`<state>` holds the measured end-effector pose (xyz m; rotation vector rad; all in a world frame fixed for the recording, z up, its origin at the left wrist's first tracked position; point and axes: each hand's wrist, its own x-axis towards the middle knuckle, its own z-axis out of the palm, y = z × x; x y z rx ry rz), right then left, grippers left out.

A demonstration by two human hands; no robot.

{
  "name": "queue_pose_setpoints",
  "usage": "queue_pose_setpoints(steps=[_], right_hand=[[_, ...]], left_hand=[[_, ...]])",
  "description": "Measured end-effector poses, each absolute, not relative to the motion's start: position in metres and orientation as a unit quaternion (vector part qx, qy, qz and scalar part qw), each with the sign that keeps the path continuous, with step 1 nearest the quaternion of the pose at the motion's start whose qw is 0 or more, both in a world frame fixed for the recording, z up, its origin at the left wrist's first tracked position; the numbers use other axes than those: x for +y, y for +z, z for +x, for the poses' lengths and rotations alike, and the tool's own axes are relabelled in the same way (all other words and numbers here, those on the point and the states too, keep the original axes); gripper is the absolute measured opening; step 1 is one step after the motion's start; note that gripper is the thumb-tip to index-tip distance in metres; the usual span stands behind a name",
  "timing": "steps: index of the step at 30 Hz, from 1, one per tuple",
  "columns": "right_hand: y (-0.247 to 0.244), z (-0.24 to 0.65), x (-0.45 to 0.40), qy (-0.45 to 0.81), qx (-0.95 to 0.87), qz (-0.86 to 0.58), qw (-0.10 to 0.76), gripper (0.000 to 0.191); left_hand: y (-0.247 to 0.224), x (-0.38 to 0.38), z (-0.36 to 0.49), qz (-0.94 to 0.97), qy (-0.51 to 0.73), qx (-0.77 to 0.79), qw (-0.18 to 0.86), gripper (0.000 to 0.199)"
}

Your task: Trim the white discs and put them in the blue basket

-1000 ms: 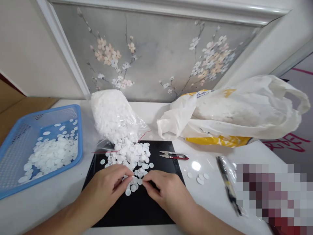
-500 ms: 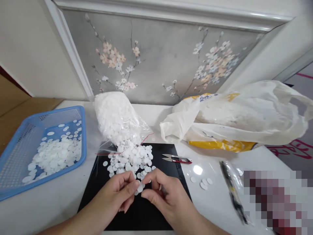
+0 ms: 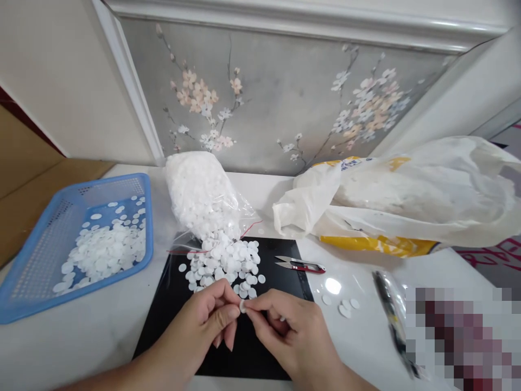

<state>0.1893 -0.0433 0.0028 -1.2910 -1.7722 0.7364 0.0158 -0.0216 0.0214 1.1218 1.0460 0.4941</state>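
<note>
My left hand (image 3: 214, 317) and my right hand (image 3: 291, 326) meet above a black mat (image 3: 240, 358). Pinched between the fingertips of both is a small round white disc (image 3: 243, 306). Another bit of white shows among the curled fingers of my right hand. Just beyond my fingers, a loose pile of white discs (image 3: 226, 258) spreads over the mat. It spills from the mouth of a clear zip bag (image 3: 199, 195) full of the same discs, lying behind.
On the left a blue plastic basket (image 3: 148, 233) contains many discs. Thread snips (image 3: 301, 265) lie at the mat's right edge. Several discs (image 3: 345, 310) and a packaged pen-like item (image 3: 393, 320) are further right. A white and yellow plastic bag (image 3: 407, 206) lies behind them.
My right thumb and index finger, apart before, have closed on the disc beside my left fingertips. The whole view has shifted slightly, with objects now further right.
</note>
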Motion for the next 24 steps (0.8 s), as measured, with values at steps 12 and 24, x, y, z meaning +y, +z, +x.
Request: queue_pose_setpoints(steps=[12,24], right_hand=[[0.01,0.195,-0.029,0.742,-0.269,-0.428,0.44,0.023],[0.008,0.193,-0.027,0.741,-0.324,-0.451,0.378,0.037]], left_hand=[[0.018,-0.02,0.016,0.471,0.214,0.44,0.733,0.039],[0.02,-0.017,0.015,0.455,0.203,0.443,0.746,0.035]])
